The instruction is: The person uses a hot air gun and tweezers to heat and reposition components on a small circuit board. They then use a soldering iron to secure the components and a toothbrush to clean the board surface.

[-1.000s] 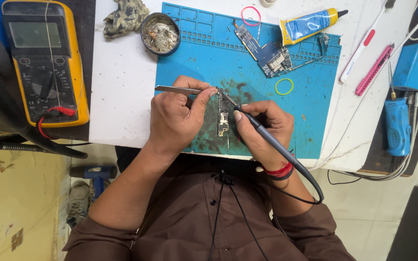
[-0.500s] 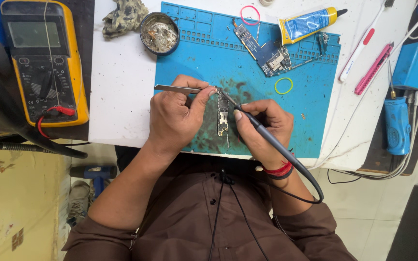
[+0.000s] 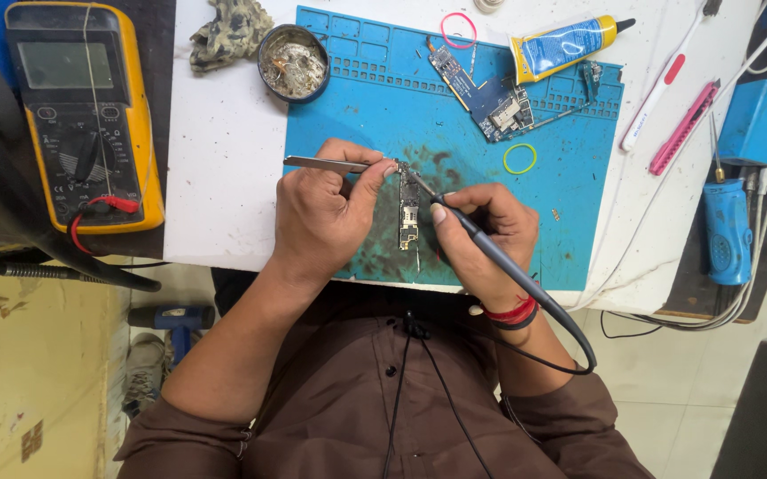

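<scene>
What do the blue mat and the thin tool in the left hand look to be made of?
The mat looks like matte silicone or rubber: flat blue, moulded compartments along its top edge, dark scorch stains in the middle. The tweezers in the left hand look like bare steel: thin, silvery, slightly shiny. Neither can be confirmed by sight alone.

We see a narrow circuit board [image 3: 409, 210] lying flat and lengthwise on the stained near part of a blue work mat [image 3: 357, 106], its small metal parts facing up. Silver tweezers [image 3: 335, 164] lie almost level from the left, their points meeting the board's far end. A dark soldering iron [image 3: 490, 253] slants in from the right, its tip at that same far end, its black cable [image 3: 570, 341] looping back off the table edge toward us.
</scene>
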